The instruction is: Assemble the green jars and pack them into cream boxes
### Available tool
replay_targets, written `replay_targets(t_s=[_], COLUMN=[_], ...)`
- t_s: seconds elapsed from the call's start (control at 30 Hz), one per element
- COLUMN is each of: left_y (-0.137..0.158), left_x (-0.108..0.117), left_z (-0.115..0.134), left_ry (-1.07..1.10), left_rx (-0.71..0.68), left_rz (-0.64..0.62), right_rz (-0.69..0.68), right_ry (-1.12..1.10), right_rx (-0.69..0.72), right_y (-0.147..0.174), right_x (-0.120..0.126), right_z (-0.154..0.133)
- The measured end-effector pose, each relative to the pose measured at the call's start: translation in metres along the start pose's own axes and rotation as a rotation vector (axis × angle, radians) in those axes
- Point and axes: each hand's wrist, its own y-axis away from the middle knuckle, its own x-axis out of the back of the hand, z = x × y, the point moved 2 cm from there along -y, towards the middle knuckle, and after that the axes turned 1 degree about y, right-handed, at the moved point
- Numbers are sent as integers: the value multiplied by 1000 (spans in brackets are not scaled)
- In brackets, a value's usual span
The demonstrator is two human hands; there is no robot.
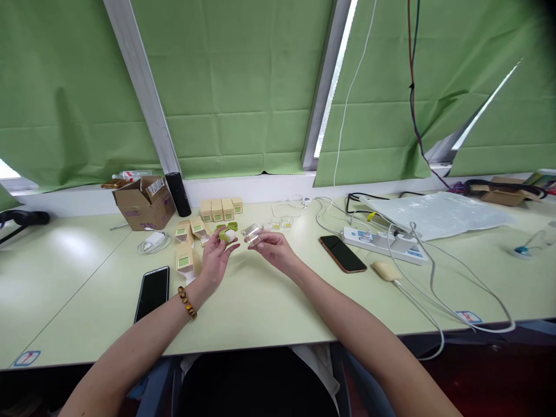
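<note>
My left hand (pixel 212 262), with a beaded bracelet at the wrist, grips a small green case (pixel 224 235) with a white rounded part. Facing it a short way to the right, my right hand (pixel 277 250) pinches a clear see-through container (pixel 252 233) by its side. The two held things are apart. Just behind the left fingers lies another green piece (pixel 233 226). Small clear pieces with yellow centres (pixel 286 222) rest beyond my right fingers. Several tan boxes with green squares (pixel 185 260) lie left of my left hand, and more tan boxes (pixel 217 209) stand in a row behind.
A black-screened phone (pixel 152 292) lies by my left forearm, another phone (pixel 343 253) at right. A white power strip (pixel 384 244), cables and a beige mouse-like object (pixel 386 270) spread rightward. A cardboard box (pixel 145 205) and black cylinder (pixel 178 194) stand back left.
</note>
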Motion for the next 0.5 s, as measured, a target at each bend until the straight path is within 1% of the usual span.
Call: replay_targets(t_s=[0.13, 0.27, 0.4, 0.5], left_y=[1, 1, 2, 2], left_x=[0, -1, -1, -2], left_z=[0, 0, -1, 0], left_ry=[7, -1, -17, -45], left_rx=[5, 4, -8, -24], left_rz=[15, 15, 12, 10], right_rz=[-28, 15, 31, 48], right_ry=[-110, -217, -238, -219], right_rx=[-61, -109, -117, -96], right_y=[1, 1, -1, -1], right_x=[2, 3, 3, 3], right_z=[-2, -6, -7, -5])
